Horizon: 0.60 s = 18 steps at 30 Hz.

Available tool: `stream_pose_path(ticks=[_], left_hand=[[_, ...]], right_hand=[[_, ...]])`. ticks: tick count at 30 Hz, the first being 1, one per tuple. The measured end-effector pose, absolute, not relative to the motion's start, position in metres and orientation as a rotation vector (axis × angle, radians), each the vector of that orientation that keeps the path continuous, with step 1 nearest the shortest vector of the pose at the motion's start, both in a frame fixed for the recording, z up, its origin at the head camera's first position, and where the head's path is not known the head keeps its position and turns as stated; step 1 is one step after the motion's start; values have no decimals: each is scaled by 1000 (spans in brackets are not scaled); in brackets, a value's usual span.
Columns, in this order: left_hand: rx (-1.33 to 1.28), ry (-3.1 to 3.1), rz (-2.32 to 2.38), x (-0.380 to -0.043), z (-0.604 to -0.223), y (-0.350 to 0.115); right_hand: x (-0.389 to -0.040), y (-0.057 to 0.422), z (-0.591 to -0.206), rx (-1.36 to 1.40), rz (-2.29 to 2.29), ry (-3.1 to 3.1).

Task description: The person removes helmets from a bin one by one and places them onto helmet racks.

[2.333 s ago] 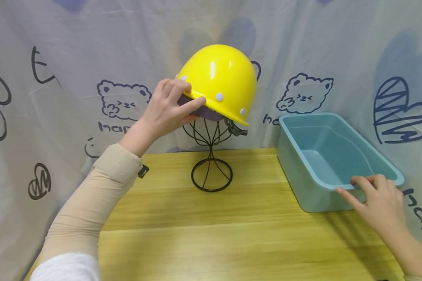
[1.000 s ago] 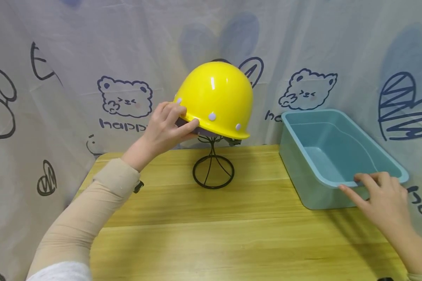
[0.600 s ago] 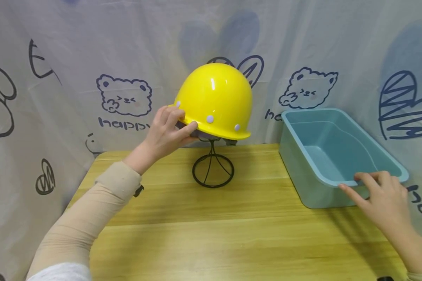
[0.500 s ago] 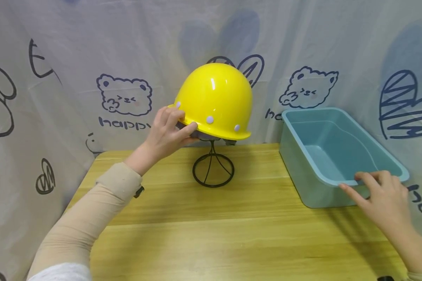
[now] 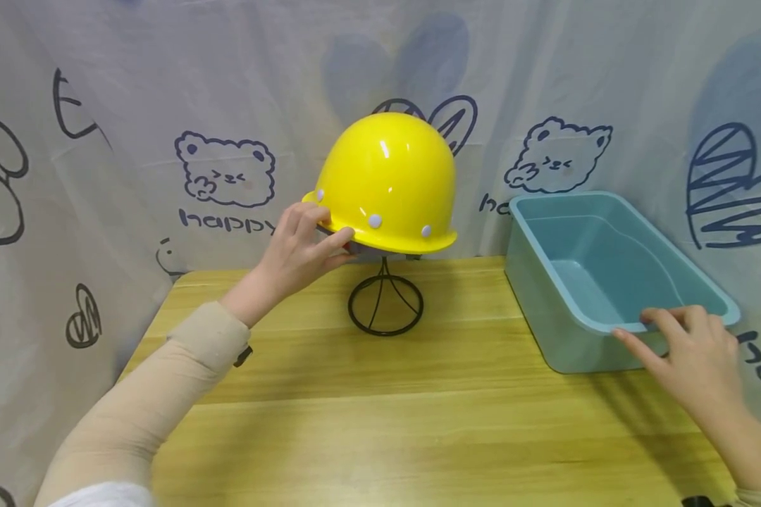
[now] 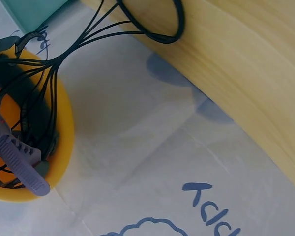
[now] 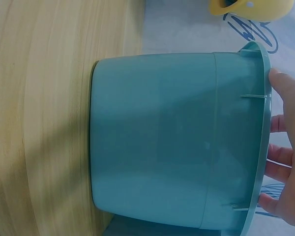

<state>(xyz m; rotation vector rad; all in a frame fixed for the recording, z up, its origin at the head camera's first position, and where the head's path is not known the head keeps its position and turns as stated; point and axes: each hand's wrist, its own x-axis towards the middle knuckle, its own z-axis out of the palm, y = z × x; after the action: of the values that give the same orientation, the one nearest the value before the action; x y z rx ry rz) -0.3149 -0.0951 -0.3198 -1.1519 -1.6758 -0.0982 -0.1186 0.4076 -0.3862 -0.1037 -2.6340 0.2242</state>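
Observation:
A yellow hard hat [image 5: 390,176] sits over the top of a black wire stand [image 5: 385,306] at the back of the table, hiding the stand's upper part. My left hand [image 5: 298,250] grips the hat's brim at its left side. From below, the left wrist view shows the hat's dark inner harness and grey adjusting strap [image 6: 22,164], with the stand's wires [image 6: 64,54] running up inside. At the right, my right hand [image 5: 697,359] holds the near rim of a blue-green plastic bin [image 5: 561,317]. In the right wrist view its thumb and fingers lie along that rim.
The bin's inside shows only its bare bottom. A wooden table [image 5: 380,436] bears the stand and bin. Printed cloth [image 5: 228,70] hangs behind and at both sides, close behind the hat.
The hard hat has come down over the wire stand and its brim has levelled out. My left hand has lowered with it. The right hand stays on the bin's rim.

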Motion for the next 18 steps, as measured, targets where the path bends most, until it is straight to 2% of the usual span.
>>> stream_pose_path(ticks=[18], left_hand=[[-1367, -1710, -144, -306, -339, -120]], right_hand=[[-118, 409, -387, -71, 227, -2605]])
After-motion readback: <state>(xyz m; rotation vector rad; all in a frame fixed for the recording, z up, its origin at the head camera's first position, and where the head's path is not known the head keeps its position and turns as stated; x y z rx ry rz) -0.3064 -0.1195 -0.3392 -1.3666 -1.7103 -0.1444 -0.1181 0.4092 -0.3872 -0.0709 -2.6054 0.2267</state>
